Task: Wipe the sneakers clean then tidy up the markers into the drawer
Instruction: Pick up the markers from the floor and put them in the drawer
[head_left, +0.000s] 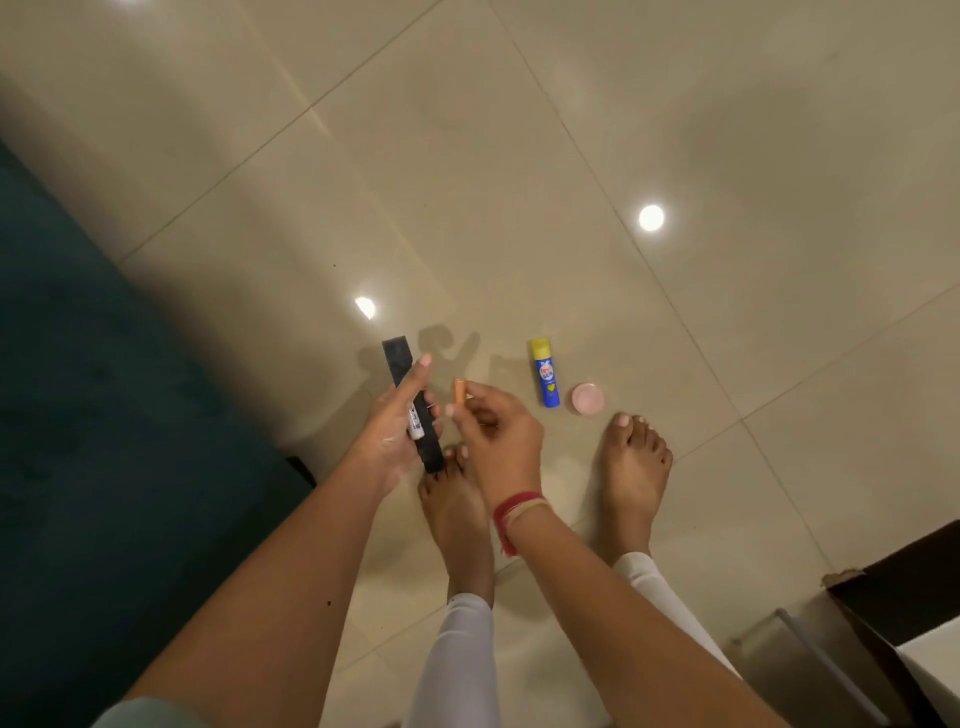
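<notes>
My left hand (397, 421) grips a long flat black case (401, 364) together with a white-barrelled marker (415, 418), held above the tiled floor. My right hand (496, 431), with a red thread band at the wrist, pinches a small orange marker (459, 391) just to the right of the case. On the floor further right lies a blue stick with a yellow cap (544, 371), and beside it a small round pink tin (588, 398). No sneakers are in view.
My bare feet (631, 467) stand on beige glossy floor tiles (467, 182) with lamp reflections. A dark teal sofa or rug (93, 415) fills the left side. A dark piece of furniture with a metal handle (831, 660) sits at the lower right corner.
</notes>
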